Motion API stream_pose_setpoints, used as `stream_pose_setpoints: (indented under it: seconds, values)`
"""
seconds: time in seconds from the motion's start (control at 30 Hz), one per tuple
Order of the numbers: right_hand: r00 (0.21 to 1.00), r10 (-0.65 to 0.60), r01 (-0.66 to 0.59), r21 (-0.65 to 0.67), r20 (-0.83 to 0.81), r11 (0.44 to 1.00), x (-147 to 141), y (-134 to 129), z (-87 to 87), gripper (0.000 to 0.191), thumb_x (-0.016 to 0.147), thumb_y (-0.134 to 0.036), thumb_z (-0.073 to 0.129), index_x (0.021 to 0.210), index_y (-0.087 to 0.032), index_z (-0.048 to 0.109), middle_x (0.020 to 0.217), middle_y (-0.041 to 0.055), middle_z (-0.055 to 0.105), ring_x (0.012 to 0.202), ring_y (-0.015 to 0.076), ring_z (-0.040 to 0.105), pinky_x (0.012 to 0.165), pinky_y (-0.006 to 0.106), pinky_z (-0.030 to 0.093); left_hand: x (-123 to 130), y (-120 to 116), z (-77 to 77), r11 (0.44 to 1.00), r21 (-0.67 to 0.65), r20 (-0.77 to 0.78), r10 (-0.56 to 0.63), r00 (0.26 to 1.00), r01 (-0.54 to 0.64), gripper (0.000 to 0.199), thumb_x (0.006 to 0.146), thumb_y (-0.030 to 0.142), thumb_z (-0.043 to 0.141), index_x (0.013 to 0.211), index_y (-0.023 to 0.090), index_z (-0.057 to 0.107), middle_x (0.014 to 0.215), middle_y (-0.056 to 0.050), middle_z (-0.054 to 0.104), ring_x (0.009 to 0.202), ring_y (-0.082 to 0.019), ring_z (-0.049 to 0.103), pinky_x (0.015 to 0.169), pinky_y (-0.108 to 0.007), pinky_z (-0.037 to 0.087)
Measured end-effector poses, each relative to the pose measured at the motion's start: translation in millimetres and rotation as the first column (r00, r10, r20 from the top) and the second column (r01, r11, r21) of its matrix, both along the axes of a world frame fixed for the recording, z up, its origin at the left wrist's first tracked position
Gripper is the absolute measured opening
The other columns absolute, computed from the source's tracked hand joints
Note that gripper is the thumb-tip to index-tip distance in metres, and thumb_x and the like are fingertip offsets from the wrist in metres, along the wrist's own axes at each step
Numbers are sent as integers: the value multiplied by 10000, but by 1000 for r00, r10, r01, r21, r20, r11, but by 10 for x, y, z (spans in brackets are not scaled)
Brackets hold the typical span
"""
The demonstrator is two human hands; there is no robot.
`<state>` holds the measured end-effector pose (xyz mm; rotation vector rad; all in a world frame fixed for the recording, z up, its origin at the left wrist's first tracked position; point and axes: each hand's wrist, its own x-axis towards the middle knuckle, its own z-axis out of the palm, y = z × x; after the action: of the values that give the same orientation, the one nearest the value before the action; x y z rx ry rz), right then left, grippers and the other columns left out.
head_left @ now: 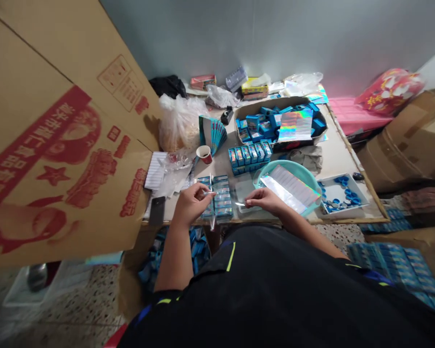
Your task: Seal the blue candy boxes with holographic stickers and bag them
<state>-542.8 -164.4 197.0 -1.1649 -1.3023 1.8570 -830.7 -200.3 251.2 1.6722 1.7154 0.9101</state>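
Over two rows of small blue boxes [223,195] at the table's front edge, my left hand [193,203] pinches a clear plastic film [212,220]. The film runs upright across the boxes and hangs slightly past the edge. To the right, my right hand [264,199] has its thumb and finger closed on a small, pale, shiny piece [240,204], perhaps a clear sticker or strip. A translucent plastic tray [242,186] lies just beneath that hand. Beside it, a teal basin [313,181] bears shiny sheets [286,188].
Behind stand a block of blue boxes [250,157], a carton [244,140] of loose blue boxes and a paper cup [204,154]. A large cardboard box [105,145] walls off the left. A white tray [362,195] of blue caps sits right; a phone [157,210] lies left.
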Motion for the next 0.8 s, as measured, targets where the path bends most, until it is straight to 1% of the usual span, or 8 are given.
stream_pose_setpoints:
  seconds: [0.13, 0.2, 0.23, 0.3, 0.37, 0.5, 0.67, 0.8]
  values:
    - [994, -75, 72, 38, 85, 997, -167, 7, -74, 546, 603, -688, 857, 546, -196, 629, 536, 31, 659, 503, 161, 586, 524, 273, 461, 74, -198, -45, 944, 245, -343, 297, 891, -221, 376, 823, 335, 785, 1154, 182, 689, 898, -76, 663, 894, -275, 640, 806, -366, 468]
    - [984, -134, 129, 53, 113, 990, -285, 19, -124, 606, 646, -715, 827, 497, -220, 512, 448, 11, 582, 421, 133, 499, 453, 253, 373, 235, -336, -90, 882, 406, -366, 397, 842, -240, 225, 899, 300, 711, 1081, 168, 707, 1012, -130, 669, 1016, -310, 621, 925, -430, 445]
    - [981, -152, 146, 57, 118, 988, -360, 19, -147, 629, 656, -725, 819, 496, -230, 467, 424, 2, 553, 400, 126, 472, 436, 249, 342, 338, -405, -123, 881, 435, -350, 355, 867, -185, 166, 939, 305, 668, 1028, 172, 710, 1008, -129, 671, 1020, -302, 618, 943, -435, 442]
    - [983, -149, 143, 60, 105, 988, -538, -3, -176, 652, 668, -756, 799, 509, -233, 444, 424, 0, 543, 406, 130, 484, 434, 245, 331, 539, -523, -212, 925, 380, -305, 119, 945, 6, 192, 950, 365, 676, 1019, 188, 701, 978, -99, 678, 982, -267, 629, 920, -404, 469]
    - [994, -90, 87, 52, 67, 995, -727, -53, -178, 666, 674, -821, 745, 530, -218, 500, 477, 24, 587, 457, 152, 549, 463, 252, 389, 661, -600, -321, 945, 315, -237, -8, 972, 84, 218, 927, 388, 715, 1018, 192, 688, 968, -77, 674, 953, -242, 638, 870, -369, 499]
    - [990, 135, -134, 26, -45, 991, -984, -174, -142, 762, 678, -946, 587, 590, -190, 609, 625, 80, 678, 583, 206, 656, 609, 337, 554, 554, -689, -497, 946, 319, -180, 124, 976, -62, 175, 962, 267, 654, 1114, 181, 664, 977, -69, 673, 925, -221, 643, 849, -360, 526]
    - [944, 321, -319, 41, -80, 947, -1014, -196, -188, 712, 665, -896, 670, 667, -185, 634, 710, 63, 707, 723, 221, 699, 792, 397, 597, 276, -888, -502, 928, 369, -277, 56, 959, 52, 190, 1013, 263, 558, 1097, 204, 719, 943, -65, 687, 918, -214, 638, 884, -374, 520]
    - [922, 386, -386, 94, 11, 918, -1034, -180, -320, 661, 714, -848, 651, 678, -190, 593, 719, 81, 702, 713, 240, 697, 778, 427, 599, 233, -1100, -481, 861, 464, -172, 316, 933, -207, 273, 1037, 261, 510, 1212, 204, 712, 997, -88, 680, 949, -203, 656, 854, -342, 555]
